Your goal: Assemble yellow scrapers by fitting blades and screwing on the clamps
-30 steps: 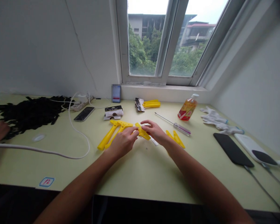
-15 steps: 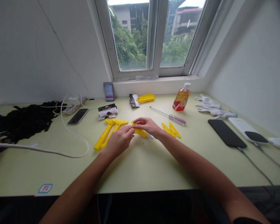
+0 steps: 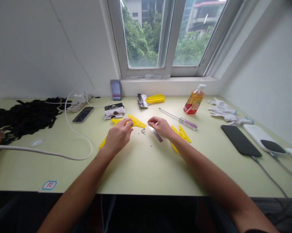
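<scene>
Yellow plastic scraper — just under the left hand's fingers

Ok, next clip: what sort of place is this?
Likely an indoor assembly workbench by a window: yellow plastic scraper parts, a screwdriver and white work gloves lie on it.

**Only a "12" reads from here**

I can make out a red 12 on the blue-edged sticker at the desk's near left edge. The bottle's label and the small box at the far side carry print too small for me to read, and the card by the window is blurred.
</scene>
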The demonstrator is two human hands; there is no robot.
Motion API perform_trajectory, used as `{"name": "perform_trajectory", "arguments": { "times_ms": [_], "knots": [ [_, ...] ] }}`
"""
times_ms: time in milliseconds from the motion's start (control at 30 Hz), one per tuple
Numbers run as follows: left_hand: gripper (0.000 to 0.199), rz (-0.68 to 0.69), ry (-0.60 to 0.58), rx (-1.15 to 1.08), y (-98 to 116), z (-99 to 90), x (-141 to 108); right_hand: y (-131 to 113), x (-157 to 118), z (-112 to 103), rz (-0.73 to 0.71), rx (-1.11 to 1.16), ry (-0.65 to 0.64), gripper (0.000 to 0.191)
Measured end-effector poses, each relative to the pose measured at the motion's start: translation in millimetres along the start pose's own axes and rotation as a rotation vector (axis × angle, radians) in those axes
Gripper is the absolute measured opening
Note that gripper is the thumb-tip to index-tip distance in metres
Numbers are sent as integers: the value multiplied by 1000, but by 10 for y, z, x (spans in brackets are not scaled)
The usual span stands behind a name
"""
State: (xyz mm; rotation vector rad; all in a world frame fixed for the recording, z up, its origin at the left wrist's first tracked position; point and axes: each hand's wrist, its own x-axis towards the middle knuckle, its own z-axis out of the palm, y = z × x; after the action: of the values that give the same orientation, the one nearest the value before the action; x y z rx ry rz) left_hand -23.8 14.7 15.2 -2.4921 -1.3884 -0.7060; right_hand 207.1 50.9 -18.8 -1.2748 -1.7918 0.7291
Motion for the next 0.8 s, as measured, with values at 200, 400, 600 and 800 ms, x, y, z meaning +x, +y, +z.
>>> {"name": "perform_trajectory", "arguments": {
  "times_ms": [200, 400, 600, 800],
  "knots": [
    [26, -85, 62, -74, -196, -42, 42, -13, -57, 165, -106, -190, -173, 13],
    [33, -90, 108, -198, -287, -23, 63, -193, -141, 36, -198, -302, -240, 16],
    [29, -258, 52, -190, -481, -63, 82, -228, -455, -176, -212, -449, -494, 11],
    [31, -313, -32, -190, -546, -46, 78, -117, -426, -31, -248, -492, -411, 14]
  ]
}}
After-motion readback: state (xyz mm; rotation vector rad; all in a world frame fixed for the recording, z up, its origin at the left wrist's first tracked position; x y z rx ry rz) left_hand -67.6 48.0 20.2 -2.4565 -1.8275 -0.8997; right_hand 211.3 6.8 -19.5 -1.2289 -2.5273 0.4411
